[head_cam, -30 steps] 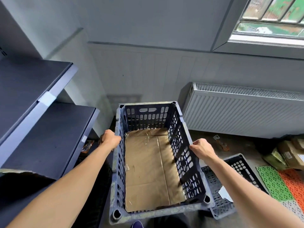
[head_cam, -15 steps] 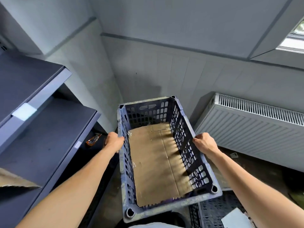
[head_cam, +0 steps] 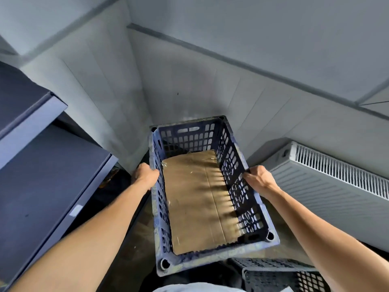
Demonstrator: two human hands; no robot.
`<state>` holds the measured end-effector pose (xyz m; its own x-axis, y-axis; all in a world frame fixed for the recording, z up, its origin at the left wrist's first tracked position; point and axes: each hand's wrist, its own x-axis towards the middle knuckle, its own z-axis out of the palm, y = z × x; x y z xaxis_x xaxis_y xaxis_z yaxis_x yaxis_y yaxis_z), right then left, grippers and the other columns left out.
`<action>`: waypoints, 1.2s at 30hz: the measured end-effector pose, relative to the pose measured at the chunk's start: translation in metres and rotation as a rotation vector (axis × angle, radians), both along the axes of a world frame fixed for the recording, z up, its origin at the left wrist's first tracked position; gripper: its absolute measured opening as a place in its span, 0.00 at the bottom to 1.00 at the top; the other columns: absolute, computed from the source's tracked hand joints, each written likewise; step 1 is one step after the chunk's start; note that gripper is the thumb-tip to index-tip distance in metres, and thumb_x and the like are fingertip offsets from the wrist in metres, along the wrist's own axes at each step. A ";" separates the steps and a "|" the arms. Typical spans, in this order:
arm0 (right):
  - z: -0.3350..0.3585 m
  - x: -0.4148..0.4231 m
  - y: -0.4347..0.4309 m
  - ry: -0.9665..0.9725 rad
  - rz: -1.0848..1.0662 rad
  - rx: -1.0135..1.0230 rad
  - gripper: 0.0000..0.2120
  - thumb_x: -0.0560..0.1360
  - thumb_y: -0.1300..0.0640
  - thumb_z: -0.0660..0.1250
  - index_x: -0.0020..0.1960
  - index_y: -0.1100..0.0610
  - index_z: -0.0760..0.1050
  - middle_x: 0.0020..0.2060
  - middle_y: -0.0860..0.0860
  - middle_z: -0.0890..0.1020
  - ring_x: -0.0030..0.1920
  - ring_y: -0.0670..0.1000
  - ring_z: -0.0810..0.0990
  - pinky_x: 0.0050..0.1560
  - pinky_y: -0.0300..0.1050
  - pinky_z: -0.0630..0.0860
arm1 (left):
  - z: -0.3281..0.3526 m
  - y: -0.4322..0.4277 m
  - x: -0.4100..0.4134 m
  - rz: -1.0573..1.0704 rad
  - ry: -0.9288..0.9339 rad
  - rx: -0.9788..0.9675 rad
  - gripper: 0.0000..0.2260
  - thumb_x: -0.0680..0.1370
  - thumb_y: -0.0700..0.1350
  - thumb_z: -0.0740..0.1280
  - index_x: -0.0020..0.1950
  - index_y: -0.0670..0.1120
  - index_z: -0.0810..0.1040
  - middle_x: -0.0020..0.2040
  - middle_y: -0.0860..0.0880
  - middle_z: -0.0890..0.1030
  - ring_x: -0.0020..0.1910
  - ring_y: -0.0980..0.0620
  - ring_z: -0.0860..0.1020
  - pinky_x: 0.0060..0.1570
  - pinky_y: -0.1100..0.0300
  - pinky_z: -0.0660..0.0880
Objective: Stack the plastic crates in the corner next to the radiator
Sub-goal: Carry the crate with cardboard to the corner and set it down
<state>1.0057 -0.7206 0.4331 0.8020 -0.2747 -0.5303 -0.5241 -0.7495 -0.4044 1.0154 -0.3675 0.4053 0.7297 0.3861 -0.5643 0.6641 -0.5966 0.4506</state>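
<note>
— Hands: where on the crate?
— Left hand (head_cam: 145, 175) grips the left long rim of the blue crate (head_cam: 219, 255); right hand (head_cam: 257, 180) grips the right rim, opposite. Crate held between them, off the floor.
— Contents?
— Cardboard sheet (head_cam: 197, 199) lining the bottom.
— Position in room?
— Pointing into the wall corner, shelf (head_cam: 42, 186) to the left, radiator (head_cam: 328, 186) to the right. Second crate (head_cam: 280, 275) below, near right.

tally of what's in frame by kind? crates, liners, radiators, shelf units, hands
Crates: 2, the blue crate held up, a dark crate low on the right
Cardboard liner: 1, inside the blue crate
Radiator: 1
Shelf unit: 1
Hands: 2, left hand, right hand
Total: 7
</note>
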 end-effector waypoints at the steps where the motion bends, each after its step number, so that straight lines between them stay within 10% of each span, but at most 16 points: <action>1: -0.003 0.010 0.000 0.004 -0.008 0.004 0.12 0.71 0.53 0.64 0.43 0.61 0.80 0.36 0.56 0.84 0.36 0.57 0.82 0.36 0.47 0.78 | -0.003 0.002 0.008 -0.003 0.019 -0.002 0.09 0.75 0.46 0.65 0.41 0.40 0.73 0.36 0.44 0.78 0.37 0.41 0.82 0.33 0.55 0.79; 25: -0.078 0.247 -0.004 0.140 0.557 0.036 0.14 0.76 0.48 0.63 0.41 0.58 0.78 0.34 0.55 0.82 0.33 0.55 0.80 0.33 0.46 0.75 | -0.066 -0.062 0.039 0.593 0.095 0.008 0.12 0.75 0.54 0.64 0.46 0.45 0.78 0.39 0.45 0.83 0.35 0.45 0.82 0.39 0.51 0.82; 29: -0.098 0.263 -0.003 0.145 0.636 0.041 0.16 0.77 0.48 0.63 0.40 0.60 0.79 0.35 0.58 0.83 0.35 0.57 0.81 0.34 0.47 0.74 | -0.098 -0.082 0.030 0.696 0.025 -0.090 0.28 0.71 0.68 0.65 0.50 0.43 0.79 0.41 0.45 0.83 0.37 0.44 0.83 0.37 0.46 0.83; 36: -0.174 0.277 -0.001 0.184 0.673 -0.009 0.13 0.76 0.50 0.64 0.39 0.58 0.79 0.35 0.58 0.83 0.37 0.60 0.82 0.39 0.51 0.78 | -0.182 -0.088 0.033 0.837 0.022 -0.151 0.14 0.76 0.54 0.68 0.53 0.44 0.77 0.53 0.44 0.80 0.47 0.42 0.82 0.42 0.43 0.82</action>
